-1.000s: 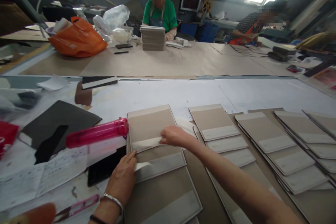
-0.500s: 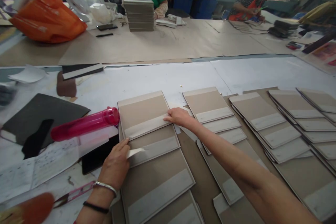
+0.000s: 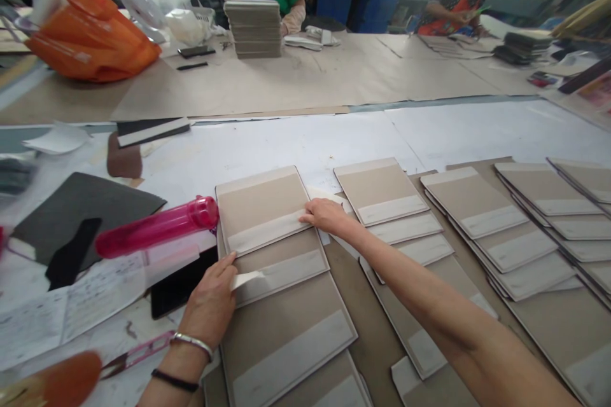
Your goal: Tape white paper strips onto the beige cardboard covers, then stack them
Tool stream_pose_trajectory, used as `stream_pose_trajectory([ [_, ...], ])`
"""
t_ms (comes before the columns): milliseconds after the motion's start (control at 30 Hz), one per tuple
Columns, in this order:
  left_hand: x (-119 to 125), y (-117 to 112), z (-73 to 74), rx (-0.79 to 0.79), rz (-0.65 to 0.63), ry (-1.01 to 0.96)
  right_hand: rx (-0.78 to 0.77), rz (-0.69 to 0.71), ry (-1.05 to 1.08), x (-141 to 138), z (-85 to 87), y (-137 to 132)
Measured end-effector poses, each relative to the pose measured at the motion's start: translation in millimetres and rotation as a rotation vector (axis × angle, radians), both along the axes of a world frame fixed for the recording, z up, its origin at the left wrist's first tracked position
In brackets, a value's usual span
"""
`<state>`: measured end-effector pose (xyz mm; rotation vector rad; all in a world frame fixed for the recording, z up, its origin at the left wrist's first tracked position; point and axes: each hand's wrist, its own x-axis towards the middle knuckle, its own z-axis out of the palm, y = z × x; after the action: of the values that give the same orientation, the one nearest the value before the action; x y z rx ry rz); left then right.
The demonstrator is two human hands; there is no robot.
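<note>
In the foreground, a white-covered worktop (image 3: 267, 146). Carries overlapping rows of beige panels (image 3: 262, 197) with pale strips, partly over a brown sheet (image 3: 347, 280), at centre and right. Holds, at left, a dark grey sheet (image 3: 95, 197), written papers (image 3: 90, 305), a flat black object (image 3: 179, 286). Beyond, a beige-covered worktop (image 3: 286, 86). Bears an orange bag (image 3: 93, 38) at left, a tall panel stack (image 3: 254, 28) near the middle.

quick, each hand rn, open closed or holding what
Left hand: at the far panel's near left corner, pale strip beside it; grip can't be told.
Right hand: curled at that panel's near right corner; grip can't be told.
</note>
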<state>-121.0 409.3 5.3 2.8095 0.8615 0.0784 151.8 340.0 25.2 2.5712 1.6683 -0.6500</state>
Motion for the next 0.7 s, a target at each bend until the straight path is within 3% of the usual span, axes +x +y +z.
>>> stream_pose_trajectory([
  [467,5,-4,11.9,-0.114,0.087,0.061,-0.002,0.01,-0.052,-6,-0.2,-5],
  [700,3,-4,3.7,-0.127,0.093,0.052,0.016,-0.071,-0.132,-11,5.6,-6],
])
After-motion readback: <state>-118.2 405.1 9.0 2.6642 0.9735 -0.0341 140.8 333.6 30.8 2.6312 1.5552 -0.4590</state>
